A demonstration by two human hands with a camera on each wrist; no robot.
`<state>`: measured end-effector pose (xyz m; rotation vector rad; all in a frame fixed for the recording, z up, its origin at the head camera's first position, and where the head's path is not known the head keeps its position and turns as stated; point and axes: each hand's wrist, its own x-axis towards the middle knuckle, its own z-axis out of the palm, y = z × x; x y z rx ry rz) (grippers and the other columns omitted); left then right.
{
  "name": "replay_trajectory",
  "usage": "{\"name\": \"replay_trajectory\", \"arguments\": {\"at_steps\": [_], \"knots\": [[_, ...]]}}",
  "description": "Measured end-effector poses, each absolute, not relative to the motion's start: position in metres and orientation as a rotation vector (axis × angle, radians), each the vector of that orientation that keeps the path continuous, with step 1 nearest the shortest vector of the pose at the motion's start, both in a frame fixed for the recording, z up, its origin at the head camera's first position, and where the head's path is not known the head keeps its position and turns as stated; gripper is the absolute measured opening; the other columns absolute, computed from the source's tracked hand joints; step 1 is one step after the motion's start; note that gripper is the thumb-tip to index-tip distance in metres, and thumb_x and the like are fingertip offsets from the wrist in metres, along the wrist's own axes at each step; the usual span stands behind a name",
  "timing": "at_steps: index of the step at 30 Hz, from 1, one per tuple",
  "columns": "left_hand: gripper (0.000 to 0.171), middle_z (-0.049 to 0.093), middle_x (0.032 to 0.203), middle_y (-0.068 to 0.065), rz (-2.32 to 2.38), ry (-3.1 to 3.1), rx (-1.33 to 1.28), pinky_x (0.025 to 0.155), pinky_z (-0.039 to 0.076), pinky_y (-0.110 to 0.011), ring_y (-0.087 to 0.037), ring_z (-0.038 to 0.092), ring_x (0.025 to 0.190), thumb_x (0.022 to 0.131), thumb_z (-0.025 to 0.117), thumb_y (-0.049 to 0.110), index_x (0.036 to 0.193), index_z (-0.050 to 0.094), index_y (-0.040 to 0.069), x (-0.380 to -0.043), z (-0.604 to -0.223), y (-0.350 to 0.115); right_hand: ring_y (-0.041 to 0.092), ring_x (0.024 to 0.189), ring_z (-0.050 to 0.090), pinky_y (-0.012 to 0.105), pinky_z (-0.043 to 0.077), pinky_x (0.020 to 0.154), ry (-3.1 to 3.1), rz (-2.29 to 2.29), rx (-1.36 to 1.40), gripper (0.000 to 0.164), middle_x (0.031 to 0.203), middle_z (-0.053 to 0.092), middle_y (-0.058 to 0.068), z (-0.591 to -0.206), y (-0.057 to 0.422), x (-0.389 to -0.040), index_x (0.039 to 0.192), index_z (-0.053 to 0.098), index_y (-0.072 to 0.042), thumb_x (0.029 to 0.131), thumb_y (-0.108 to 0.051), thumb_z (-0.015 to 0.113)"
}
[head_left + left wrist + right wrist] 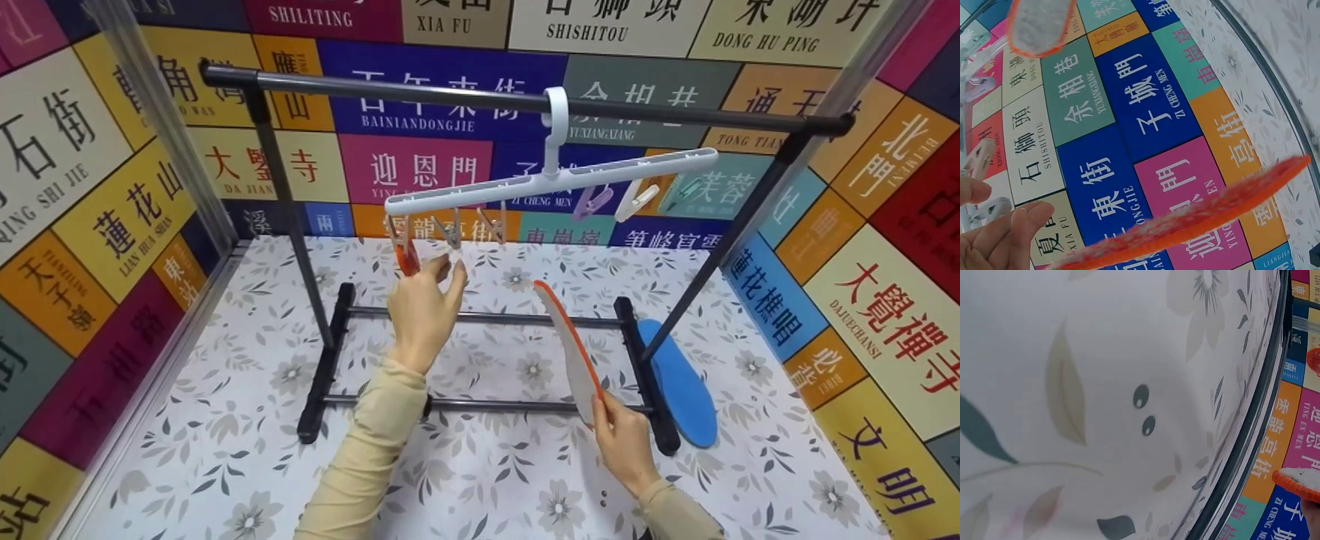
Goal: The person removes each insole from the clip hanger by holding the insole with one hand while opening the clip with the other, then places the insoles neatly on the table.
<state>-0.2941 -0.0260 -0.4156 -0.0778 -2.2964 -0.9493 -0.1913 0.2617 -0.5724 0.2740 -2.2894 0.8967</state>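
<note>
Left hand [424, 315] raised beneath hanger [551, 181] — right hand [626, 442] lower, gripping insole [572, 349].

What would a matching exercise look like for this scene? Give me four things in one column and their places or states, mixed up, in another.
Column one
1. blue insole
2. hanger
3. right hand
4. purple clip

Column two
A. grips an orange-edged insole
B. attached beneath a white bar
C. lies on the floral surface
D. hooked over the dark top bar

Right pairs: 1-C, 2-D, 3-A, 4-B.
</note>
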Motion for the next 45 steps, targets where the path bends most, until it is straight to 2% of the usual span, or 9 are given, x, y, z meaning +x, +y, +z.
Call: {"name": "replay_trajectory", "arguments": {"at_steps": [7,10,15,17,25,32,36,40,45], "knots": [[0.034,0.077,0.095,-0.006,-1.017,-2.355,-0.143,0.049,0.048,-0.034,-0.026,0.071,0.063,0.095,0.061,0.035,0.109,0.075,0.007,-0.268,-0.424,-0.018,0.013,0.051,0.064,0.017,0.048,0.049,-2.274,0.886,0.243,0.010,0.067,0.071,0.011,-0.573,0.273,-0.194,0.094,0.073,0.004,0.090,0.005,0.064],[0.035,0.077,0.094,-0.007,-1.063,-2.387,-0.180,0.044,0.045,-0.030,-0.022,0.066,0.052,0.096,0.060,0.035,0.109,0.075,0.006,-0.256,-0.430,-0.012,0.011,0.047,0.061,0.015,0.045,0.046,-2.282,0.887,0.223,0.009,0.061,0.066,0.008,-0.570,0.280,-0.193,0.094,0.072,0.004,0.091,0.004,0.064],[0.033,0.077,0.092,-0.004,-1.060,-2.405,-0.175,0.055,0.053,-0.038,-0.028,0.073,0.067,0.095,0.061,0.035,0.106,0.076,0.009,-0.237,-0.448,-0.004,0.000,0.045,0.043,0.017,0.035,0.044,-2.271,0.834,0.170,0.010,0.056,0.060,0.004,-0.568,0.296,-0.190,0.097,0.072,0.005,0.088,0.005,0.067],[0.030,0.078,0.090,-0.002,-1.033,-2.405,-0.154,0.062,0.055,-0.041,-0.030,0.074,0.077,0.093,0.062,0.034,0.103,0.078,0.011,-0.232,-0.455,-0.003,-0.001,0.047,0.044,0.017,0.037,0.045,-2.263,0.818,0.154,0.012,0.059,0.063,0.006,-0.567,0.302,-0.188,0.098,0.072,0.005,0.087,0.006,0.067],[0.027,0.078,0.089,-0.003,-1.050,-2.430,-0.141,0.066,0.056,-0.042,-0.029,0.074,0.079,0.092,0.064,0.029,0.102,0.078,0.009,-0.214,-0.481,-0.001,-0.001,0.044,0.045,0.017,0.037,0.044,-2.269,0.799,0.104,0.007,0.057,0.060,0.006,-0.565,0.325,-0.176,0.093,0.071,0.006,0.089,0.005,0.066],[0.026,0.078,0.089,-0.002,-1.051,-2.426,-0.147,0.066,0.056,-0.042,-0.026,0.075,0.079,0.090,0.065,0.028,0.105,0.077,0.010,-0.206,-0.497,0.007,-0.004,0.044,0.043,0.017,0.037,0.043,-2.352,0.794,-0.059,0.014,0.060,0.063,0.011,-0.560,0.347,-0.160,0.100,0.071,0.008,0.093,-0.001,0.064],[0.025,0.078,0.091,-0.002,-1.056,-2.427,-0.161,0.065,0.056,-0.041,-0.024,0.074,0.078,0.090,0.066,0.027,0.105,0.077,0.010,-0.203,-0.502,0.010,0.019,0.048,0.059,0.034,0.045,0.049,-2.299,0.658,0.016,0.015,0.069,0.069,0.021,-0.561,0.366,-0.152,0.098,0.071,0.010,0.084,0.008,0.069],[0.026,0.078,0.092,-0.003,-1.074,-2.464,-0.155,0.065,0.055,-0.040,-0.025,0.074,0.077,0.091,0.064,0.028,0.105,0.077,0.011,-0.200,-0.505,0.011,0.047,0.058,0.062,0.056,0.043,0.056,-2.284,0.578,0.018,0.017,0.072,0.067,0.027,-0.563,0.387,-0.143,0.098,0.070,0.010,0.080,0.011,0.070],[0.024,0.078,0.090,-0.004,-1.100,-2.468,-0.158,0.064,0.055,-0.039,-0.025,0.074,0.073,0.091,0.065,0.027,0.104,0.077,0.010,-0.197,-0.510,0.009,0.053,0.064,0.061,0.062,0.041,0.061,-2.293,0.524,-0.077,0.017,0.075,0.067,0.031,-0.564,0.410,-0.130,0.098,0.069,0.010,0.081,0.009,0.069]]}}
